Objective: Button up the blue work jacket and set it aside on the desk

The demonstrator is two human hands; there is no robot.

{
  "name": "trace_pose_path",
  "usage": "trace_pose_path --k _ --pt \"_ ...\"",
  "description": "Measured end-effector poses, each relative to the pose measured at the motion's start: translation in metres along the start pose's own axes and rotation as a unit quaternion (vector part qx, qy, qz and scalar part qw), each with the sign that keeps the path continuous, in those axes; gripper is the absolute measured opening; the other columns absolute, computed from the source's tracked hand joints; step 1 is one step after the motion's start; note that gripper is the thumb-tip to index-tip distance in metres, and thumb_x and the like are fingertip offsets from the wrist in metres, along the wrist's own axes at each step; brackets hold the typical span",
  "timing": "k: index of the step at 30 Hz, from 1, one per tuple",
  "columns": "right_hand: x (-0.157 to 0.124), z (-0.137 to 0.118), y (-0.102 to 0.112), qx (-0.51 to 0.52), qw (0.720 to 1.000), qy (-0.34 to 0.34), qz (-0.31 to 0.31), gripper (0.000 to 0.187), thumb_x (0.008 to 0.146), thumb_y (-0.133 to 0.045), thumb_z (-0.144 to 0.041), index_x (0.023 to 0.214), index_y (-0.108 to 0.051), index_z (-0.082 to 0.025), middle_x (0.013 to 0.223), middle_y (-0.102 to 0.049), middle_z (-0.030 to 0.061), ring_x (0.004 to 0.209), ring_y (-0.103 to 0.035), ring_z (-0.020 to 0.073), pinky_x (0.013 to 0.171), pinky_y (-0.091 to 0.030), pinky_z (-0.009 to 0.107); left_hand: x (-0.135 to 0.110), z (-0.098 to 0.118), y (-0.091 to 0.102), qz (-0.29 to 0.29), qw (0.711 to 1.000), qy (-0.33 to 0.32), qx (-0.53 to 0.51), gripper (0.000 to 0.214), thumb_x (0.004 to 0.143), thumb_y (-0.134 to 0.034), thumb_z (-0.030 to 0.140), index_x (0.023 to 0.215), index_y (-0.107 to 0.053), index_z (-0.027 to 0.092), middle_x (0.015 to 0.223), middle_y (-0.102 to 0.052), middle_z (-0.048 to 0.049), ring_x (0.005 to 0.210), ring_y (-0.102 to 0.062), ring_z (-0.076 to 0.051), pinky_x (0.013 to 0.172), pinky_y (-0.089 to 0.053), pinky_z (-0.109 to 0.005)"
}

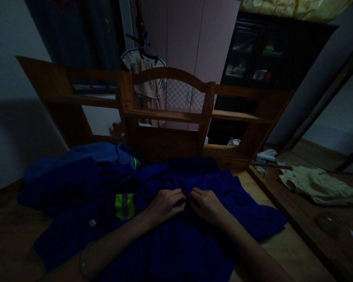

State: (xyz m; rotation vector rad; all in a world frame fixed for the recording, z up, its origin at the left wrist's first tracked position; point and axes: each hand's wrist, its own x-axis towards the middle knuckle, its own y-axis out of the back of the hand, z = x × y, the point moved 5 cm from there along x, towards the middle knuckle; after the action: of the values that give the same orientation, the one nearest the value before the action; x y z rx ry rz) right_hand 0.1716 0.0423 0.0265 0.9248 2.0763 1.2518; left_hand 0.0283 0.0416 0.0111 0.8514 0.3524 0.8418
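Note:
A dark blue work jacket lies spread on the wooden surface before me, its collar toward the headboard. My left hand pinches the cloth at the middle of its front, with a bracelet on that wrist. Close beside it, my right hand grips the facing part of the front, fingers curled inward. What exactly sits between the fingertips is too dark to make out. To the left, a yellow-green reflective patch shows on blue cloth, near a small white label.
More blue clothing is heaped at the left, by the wall. A wooden headboard with shelves stands behind. At the right are a pale green garment, a tissue pack and a round glass object on a brown surface.

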Motion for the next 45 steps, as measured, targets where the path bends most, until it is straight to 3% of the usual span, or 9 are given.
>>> trace_pose_path --k 11,21,38,45 --pt "0.001 0.005 -0.001 0.022 0.999 -0.036 0.015 0.013 0.090 -0.046 -0.017 0.089 -0.059 -0.019 0.081 -0.059 0.0004 0.069 -0.056 0.0102 0.060 -0.032 0.023 0.001 -0.002 -0.001 0.003 1.000 0.019 -0.020 0.024 0.088 -0.053 0.026 0.110 -0.060 0.023 0.093 -0.064 -0.0002 0.080 -0.063 -0.014 0.070 -0.044 -0.022" --pt "0.001 0.006 0.000 0.060 0.996 -0.063 0.035 0.009 0.087 -0.050 -0.017 0.085 -0.059 -0.020 0.079 -0.059 -0.0007 0.065 -0.055 0.0091 0.059 -0.032 0.021 0.001 0.000 0.002 0.018 0.999 0.020 -0.018 0.021 0.087 -0.052 0.023 0.106 -0.061 0.022 0.091 -0.063 -0.0004 0.079 -0.063 -0.014 0.069 -0.046 -0.022" --pt "0.001 0.003 0.006 0.098 0.993 -0.054 0.032 0.012 0.088 -0.046 -0.013 0.085 -0.056 -0.019 0.078 -0.056 0.0004 0.067 -0.054 0.0099 0.060 -0.033 0.020 -0.002 0.000 0.003 0.052 0.998 -0.001 -0.040 0.022 0.090 -0.049 0.024 0.106 -0.064 0.021 0.090 -0.063 -0.0032 0.078 -0.063 -0.013 0.070 -0.047 -0.023" --pt "0.001 0.001 0.009 0.100 0.993 -0.057 0.033 0.011 0.086 -0.047 -0.013 0.084 -0.056 -0.019 0.077 -0.056 0.0002 0.065 -0.053 0.0102 0.059 -0.033 0.021 -0.002 0.002 0.004 0.031 0.999 -0.002 -0.045 0.021 0.092 -0.047 0.023 0.105 -0.063 0.020 0.091 -0.063 -0.0027 0.078 -0.062 -0.013 0.070 -0.046 -0.023"
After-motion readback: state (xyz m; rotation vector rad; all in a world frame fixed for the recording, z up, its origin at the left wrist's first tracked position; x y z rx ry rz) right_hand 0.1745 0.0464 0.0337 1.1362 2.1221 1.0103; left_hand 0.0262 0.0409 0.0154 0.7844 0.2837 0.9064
